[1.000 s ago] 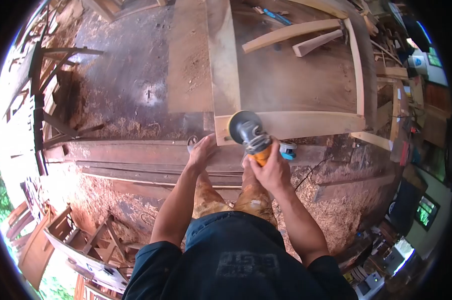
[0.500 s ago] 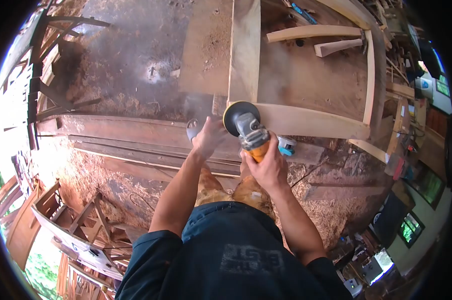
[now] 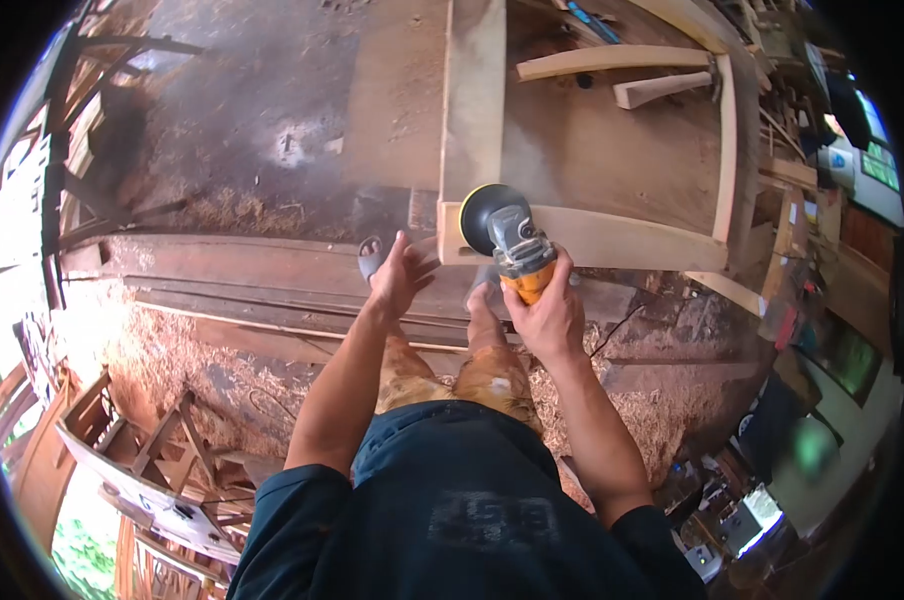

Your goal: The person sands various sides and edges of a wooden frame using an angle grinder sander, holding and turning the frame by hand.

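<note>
Wood shavings (image 3: 202,345) are strewn across the workshop floor (image 3: 252,165), and at the lower left a wooden furniture piece (image 3: 122,470) is seen. To the right of it, long dark planks (image 3: 272,262) are laid side by side. Above them, the left hand (image 3: 400,278) is held open and empty, its fingers spread near a grey sandal (image 3: 369,257) and the near corner of a pale wooden frame (image 3: 612,228). Over that corner an orange-and-grey disc sander (image 3: 517,240) is positioned, its black disc tilted; whether the wood is touched cannot be told. By its orange body the sander is gripped in the right hand (image 3: 552,320), fingers wrapped round. Farther right, within the frame, a blue tool (image 3: 592,22), a curved strip (image 3: 617,60) and a shorter wooden piece (image 3: 662,88) are set down.
</note>
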The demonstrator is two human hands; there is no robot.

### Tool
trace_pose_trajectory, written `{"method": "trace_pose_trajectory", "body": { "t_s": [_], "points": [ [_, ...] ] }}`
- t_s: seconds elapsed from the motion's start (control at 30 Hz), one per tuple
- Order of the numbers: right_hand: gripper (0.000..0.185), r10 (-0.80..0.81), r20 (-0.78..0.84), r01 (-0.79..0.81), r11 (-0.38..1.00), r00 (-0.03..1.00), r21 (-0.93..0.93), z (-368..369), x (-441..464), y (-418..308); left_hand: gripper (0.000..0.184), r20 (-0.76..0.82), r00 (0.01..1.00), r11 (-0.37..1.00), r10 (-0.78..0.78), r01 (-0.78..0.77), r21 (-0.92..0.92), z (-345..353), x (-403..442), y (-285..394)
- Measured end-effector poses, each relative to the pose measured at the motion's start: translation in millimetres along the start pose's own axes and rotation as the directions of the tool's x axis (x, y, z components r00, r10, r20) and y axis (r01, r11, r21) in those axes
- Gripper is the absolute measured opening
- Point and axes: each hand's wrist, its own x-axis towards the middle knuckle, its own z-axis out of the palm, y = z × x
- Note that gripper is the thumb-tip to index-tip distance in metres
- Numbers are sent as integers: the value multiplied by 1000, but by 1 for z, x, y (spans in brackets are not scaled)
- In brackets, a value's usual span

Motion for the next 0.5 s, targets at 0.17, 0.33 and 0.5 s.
{"method": "trace_pose_trajectory", "body": {
  "t_s": [0.17, 0.33, 0.5],
  "points": [
    [68, 141, -77, -138, 990, 987, 41, -27, -5, 80, 79, 242, 969, 969, 55, -110, 220, 1, -20, 13],
    [64, 264, -254, -261, 964, 930, 45, -70, -14, 143, 73, 149, 986, 958, 74, -112, 265, 3, -20, 11],
    [54, 411, -83, -384, 894, 908, 232, -53, -8, 78, 63, -122, 977, 952, 176, -138, 274, -29, -15, -3]
  ]
}}
